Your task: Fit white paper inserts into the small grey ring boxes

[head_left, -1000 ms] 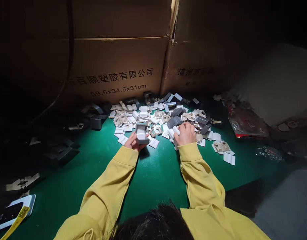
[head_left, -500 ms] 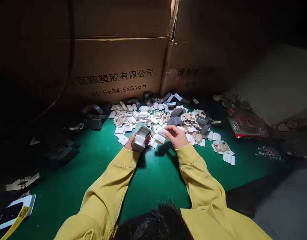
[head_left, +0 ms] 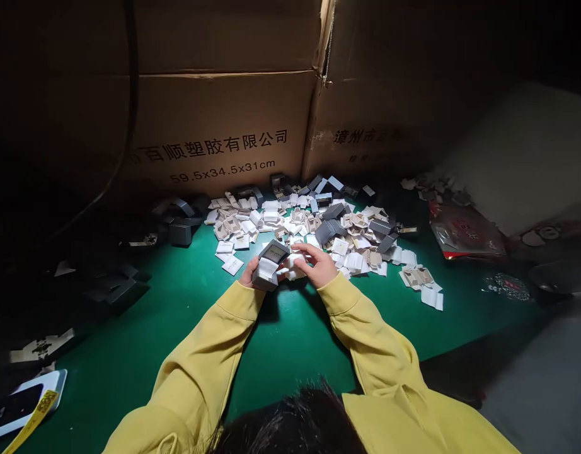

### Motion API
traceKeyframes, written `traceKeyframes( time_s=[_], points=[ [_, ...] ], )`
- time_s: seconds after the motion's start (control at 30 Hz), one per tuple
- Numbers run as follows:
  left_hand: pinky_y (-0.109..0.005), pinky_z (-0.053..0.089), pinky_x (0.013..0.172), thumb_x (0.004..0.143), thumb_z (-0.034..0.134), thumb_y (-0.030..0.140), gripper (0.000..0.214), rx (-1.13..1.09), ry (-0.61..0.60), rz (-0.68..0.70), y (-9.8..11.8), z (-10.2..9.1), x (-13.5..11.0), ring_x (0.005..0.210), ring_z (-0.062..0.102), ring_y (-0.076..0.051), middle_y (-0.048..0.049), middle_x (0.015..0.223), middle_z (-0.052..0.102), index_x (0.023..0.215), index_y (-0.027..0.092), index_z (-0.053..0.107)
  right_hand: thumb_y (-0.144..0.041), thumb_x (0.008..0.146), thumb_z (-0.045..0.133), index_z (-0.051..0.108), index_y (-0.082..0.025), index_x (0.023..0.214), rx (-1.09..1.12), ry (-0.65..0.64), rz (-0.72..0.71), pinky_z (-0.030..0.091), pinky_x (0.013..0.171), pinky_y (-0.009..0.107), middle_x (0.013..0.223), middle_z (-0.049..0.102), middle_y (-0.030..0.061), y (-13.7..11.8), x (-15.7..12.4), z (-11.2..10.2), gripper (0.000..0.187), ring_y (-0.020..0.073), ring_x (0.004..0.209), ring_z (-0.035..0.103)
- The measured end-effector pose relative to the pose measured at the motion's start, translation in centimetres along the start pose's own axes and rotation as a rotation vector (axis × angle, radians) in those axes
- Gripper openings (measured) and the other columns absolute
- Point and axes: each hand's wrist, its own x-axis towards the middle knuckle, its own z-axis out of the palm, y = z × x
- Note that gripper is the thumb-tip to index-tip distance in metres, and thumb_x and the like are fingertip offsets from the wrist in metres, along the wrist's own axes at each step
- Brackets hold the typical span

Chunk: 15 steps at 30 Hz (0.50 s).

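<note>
At the near left corner of the green bench (head_left: 295,353) lie a phone (head_left: 16,407) and a yellow strip (head_left: 33,424). Farther up the left side, dark boxes (head_left: 179,234) sit in shadow. Toward the middle, the left hand (head_left: 249,272) holds an open grey box (head_left: 266,276) tilted above the bench, its fingers wrapped round it, partly hidden. Just beside it, the right hand (head_left: 321,268) has thumb and forefinger seemingly pinched on a white piece (head_left: 297,271). A heap of paper pieces (head_left: 271,217) spreads toward the far edge; a red-edged bag (head_left: 460,230) lies toward the right edge. The step in hand appears to be bringing piece and box together; the next move calls for a steady box and light fingers.
</note>
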Motion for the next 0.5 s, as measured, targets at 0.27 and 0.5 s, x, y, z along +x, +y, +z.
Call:
traceKeyframes(
  time_s=[0.27,0.5],
  points=[
    [-0.048,0.051,0.098,0.078,0.071,0.046,0.045,-0.002,-0.048,0.043,0.2,-0.7,0.0,0.107,0.068,-0.028,-0.0102,0.111,0.075,0.112,0.016,0.07,-0.047,0.071,0.073,0.063,-0.022,0.122,0.066,0.078,0.152,0.057,0.085,0.038,0.12,0.068,0.0114,0.4,0.1,0.9,0.058,0.0256,0.108,0.065],
    [-0.051,0.051,0.098,0.076,0.074,0.05,0.053,0.067,-0.06,0.049,0.4,-0.6,-0.2,0.119,0.061,-0.033,-0.0116,0.117,0.072,0.116,0.017,0.068,-0.045,0.072,0.071,0.071,-0.022,0.105,-0.058,0.09,0.047,0.056,0.089,0.042,0.109,0.073,0.0079,-0.8,-0.1,0.6,0.04,0.026,0.101,0.067]
  ],
)
